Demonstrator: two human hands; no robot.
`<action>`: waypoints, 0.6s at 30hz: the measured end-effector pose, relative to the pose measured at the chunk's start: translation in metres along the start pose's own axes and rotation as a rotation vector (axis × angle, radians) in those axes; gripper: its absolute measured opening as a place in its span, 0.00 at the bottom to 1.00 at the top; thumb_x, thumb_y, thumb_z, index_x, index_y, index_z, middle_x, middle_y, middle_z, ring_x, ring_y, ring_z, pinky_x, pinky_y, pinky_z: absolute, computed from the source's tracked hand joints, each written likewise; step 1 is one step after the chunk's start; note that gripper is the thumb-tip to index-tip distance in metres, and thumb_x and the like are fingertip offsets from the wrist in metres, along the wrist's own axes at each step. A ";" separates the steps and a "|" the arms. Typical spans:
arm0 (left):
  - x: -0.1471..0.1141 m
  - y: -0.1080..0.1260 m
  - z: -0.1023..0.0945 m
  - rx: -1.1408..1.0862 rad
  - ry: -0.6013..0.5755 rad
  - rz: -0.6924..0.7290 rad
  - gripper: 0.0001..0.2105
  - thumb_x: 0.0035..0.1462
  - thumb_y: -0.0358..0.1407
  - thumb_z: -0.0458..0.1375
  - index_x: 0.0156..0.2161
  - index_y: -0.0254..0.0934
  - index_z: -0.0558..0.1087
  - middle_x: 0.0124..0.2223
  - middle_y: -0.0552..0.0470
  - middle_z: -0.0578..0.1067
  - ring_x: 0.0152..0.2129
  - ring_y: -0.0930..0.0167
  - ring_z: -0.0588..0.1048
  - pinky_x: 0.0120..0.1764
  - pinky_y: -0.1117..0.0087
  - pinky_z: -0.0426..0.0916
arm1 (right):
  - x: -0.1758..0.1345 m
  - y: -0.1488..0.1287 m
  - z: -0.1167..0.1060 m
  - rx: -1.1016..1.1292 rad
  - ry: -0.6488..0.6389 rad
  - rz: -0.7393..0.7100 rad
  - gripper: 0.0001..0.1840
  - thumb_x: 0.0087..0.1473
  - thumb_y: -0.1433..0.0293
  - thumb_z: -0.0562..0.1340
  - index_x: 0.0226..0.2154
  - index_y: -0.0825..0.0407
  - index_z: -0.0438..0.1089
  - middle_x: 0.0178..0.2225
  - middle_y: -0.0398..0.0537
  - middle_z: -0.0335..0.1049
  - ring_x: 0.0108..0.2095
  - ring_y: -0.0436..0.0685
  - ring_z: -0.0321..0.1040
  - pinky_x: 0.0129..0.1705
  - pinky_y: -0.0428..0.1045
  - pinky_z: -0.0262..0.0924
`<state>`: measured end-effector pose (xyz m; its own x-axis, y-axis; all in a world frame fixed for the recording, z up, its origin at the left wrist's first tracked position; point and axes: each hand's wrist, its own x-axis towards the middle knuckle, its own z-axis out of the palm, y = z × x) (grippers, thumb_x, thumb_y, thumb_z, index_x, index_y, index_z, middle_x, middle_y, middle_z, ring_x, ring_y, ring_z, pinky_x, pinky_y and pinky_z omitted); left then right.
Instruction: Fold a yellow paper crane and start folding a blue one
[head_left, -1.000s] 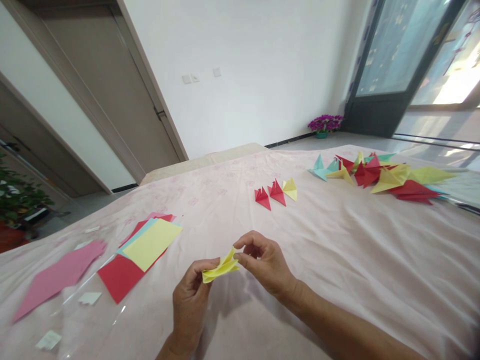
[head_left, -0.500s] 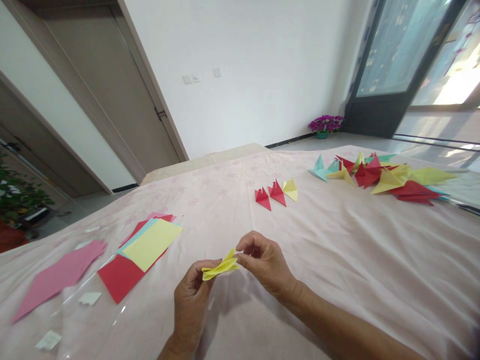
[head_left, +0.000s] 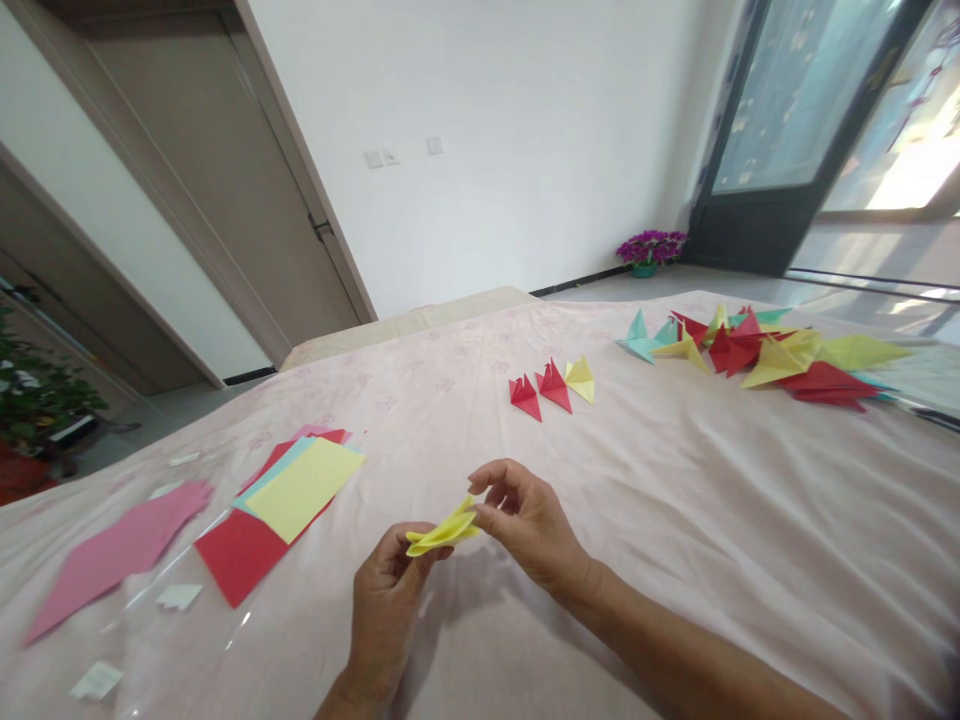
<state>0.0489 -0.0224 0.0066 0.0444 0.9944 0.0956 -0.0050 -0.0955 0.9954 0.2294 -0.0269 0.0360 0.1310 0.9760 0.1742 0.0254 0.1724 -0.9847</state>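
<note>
A small piece of folded yellow paper is held up above the cloth, its layers fanned a little apart. My left hand grips its left end between thumb and fingers. At the paper's right end, my right hand has thumb and index finger closed about the tip. Beyond my hands stand two folded red paper cranes and a folded yellow paper piece in a short row.
On the left lie loose sheets, a yellow sheet uppermost, a red sheet and pink paper, with white scraps nearby. Far right is a heap of folded paper cranes. A wrinkled pink cloth covers the table.
My left hand has shifted slightly to the right, and its fingertips now show beneath the yellow paper. The index finger of my right hand is raised slightly. Everything else stays put.
</note>
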 end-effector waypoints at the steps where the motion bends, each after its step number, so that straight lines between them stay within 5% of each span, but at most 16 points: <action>1: 0.000 0.000 0.002 -0.030 0.015 -0.037 0.16 0.46 0.45 0.68 0.34 0.34 0.77 0.32 0.51 0.79 0.28 0.68 0.78 0.35 0.70 0.74 | 0.001 0.001 -0.001 0.023 -0.028 0.000 0.14 0.47 0.66 0.66 0.38 0.52 0.71 0.35 0.44 0.71 0.28 0.49 0.63 0.29 0.45 0.58; 5: 0.000 0.004 0.010 -0.188 0.083 -0.178 0.18 0.44 0.42 0.70 0.38 0.34 0.76 0.34 0.52 0.79 0.29 0.70 0.77 0.33 0.70 0.75 | 0.001 0.004 -0.002 0.061 -0.151 0.030 0.22 0.51 0.63 0.64 0.49 0.52 0.68 0.40 0.48 0.71 0.37 0.53 0.67 0.36 0.48 0.61; 10: 0.000 0.005 0.016 -0.319 0.028 -0.283 0.21 0.46 0.40 0.70 0.44 0.34 0.74 0.42 0.48 0.79 0.33 0.71 0.78 0.31 0.74 0.74 | -0.002 0.007 0.009 0.080 -0.253 0.069 0.27 0.43 0.68 0.69 0.48 0.52 0.67 0.40 0.46 0.74 0.38 0.55 0.70 0.35 0.47 0.62; 18: -0.001 0.005 0.020 -0.288 0.001 -0.318 0.24 0.44 0.43 0.71 0.45 0.33 0.74 0.42 0.45 0.79 0.31 0.70 0.78 0.25 0.76 0.73 | 0.003 0.027 0.019 0.125 -0.110 0.085 0.27 0.45 0.72 0.65 0.49 0.54 0.64 0.32 0.43 0.72 0.31 0.52 0.69 0.32 0.47 0.61</action>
<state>0.0690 -0.0243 0.0111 0.0880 0.9723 -0.2165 -0.2696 0.2325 0.9345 0.2114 -0.0171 0.0102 0.0183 0.9952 0.0960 -0.1058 0.0974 -0.9896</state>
